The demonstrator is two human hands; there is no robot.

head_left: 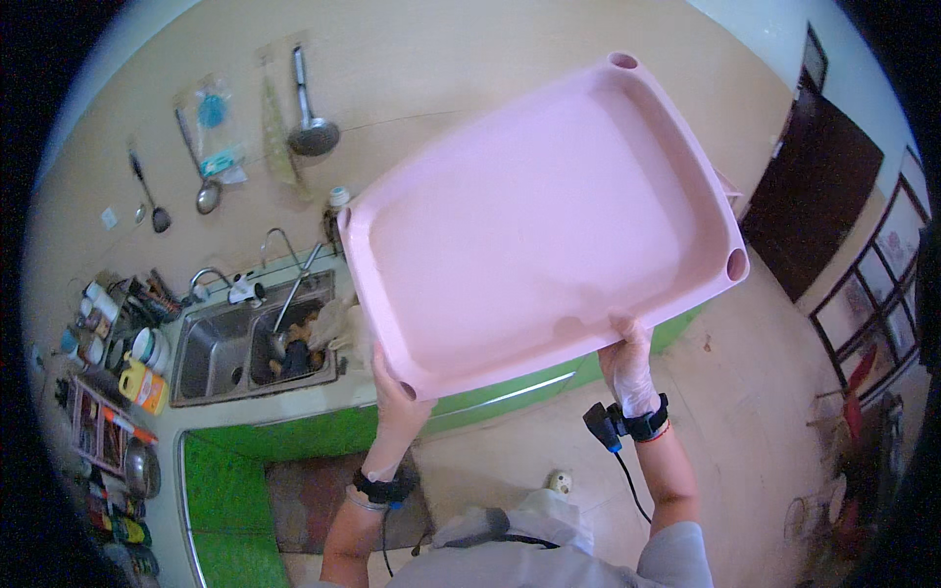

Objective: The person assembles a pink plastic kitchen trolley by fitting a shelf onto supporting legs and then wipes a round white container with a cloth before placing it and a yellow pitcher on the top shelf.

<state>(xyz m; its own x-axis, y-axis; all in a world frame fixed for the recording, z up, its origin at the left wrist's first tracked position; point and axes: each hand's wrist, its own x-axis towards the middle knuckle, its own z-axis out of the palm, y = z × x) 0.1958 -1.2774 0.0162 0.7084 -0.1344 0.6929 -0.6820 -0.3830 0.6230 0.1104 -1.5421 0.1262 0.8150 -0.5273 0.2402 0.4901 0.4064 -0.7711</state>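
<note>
A pink plastic shelf tray (pixel 539 225) with a raised rim and round sockets at its corners is held up in front of me, tilted so that its hollow inside faces me. My left hand (pixel 400 410) is closed on the tray's near left corner, with its fingers mostly hidden by the rim. On the near edge, toward the right, my right hand (pixel 629 370) grips the rim, its thumb on top and its other fingers underneath. Both wrists wear black bands, and a small black device with a cable is at the right one.
Behind the tray, a green-fronted counter (pixel 284 410) holds a double steel sink (pixel 213 355), with a yellow jug (pixel 142 385) and dishes at the left. Ladles (pixel 314 135) and other utensils hang on the wall. A dark door (pixel 814 186) stands at the right.
</note>
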